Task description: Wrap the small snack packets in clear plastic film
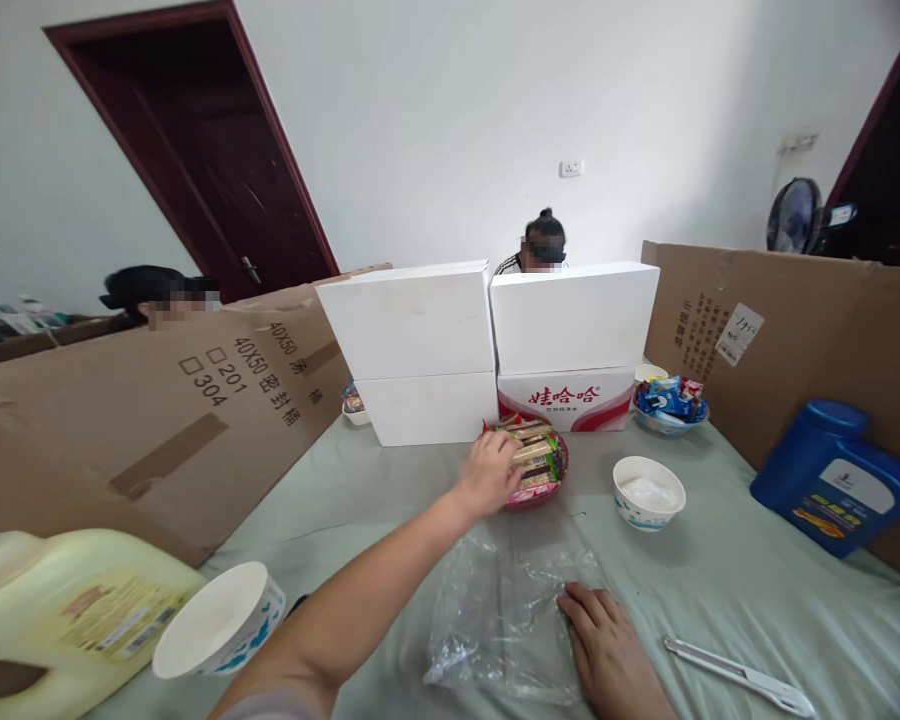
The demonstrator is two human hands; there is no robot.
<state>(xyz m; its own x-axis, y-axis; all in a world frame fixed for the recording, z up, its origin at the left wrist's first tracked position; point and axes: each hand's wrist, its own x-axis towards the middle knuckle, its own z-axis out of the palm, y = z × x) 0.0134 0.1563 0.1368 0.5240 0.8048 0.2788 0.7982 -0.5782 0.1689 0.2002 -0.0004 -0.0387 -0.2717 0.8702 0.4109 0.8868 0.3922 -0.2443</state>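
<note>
A red basket (540, 501) full of wrapped snack bars (536, 455) stands in front of the white boxes. My left hand (491, 472) reaches over its near left side, with the fingers bent down and closed around one of the bars; the fingertips are partly hidden. Nearer to me a clear plastic bag (506, 620) lies crumpled on the green cloth. On the bag's right edge rests my right hand (607, 640), its fingers stretched out and laid flat.
White boxes (420, 350) and cardboard panels (780, 340) wall off the table. Around me are a paper bowl (649, 493), another bowl (221, 620), a utility knife (739, 677), a blue bottle (836, 480), a yellow jug (82, 610) and a bowl of snacks (671, 425). Two people sit beyond.
</note>
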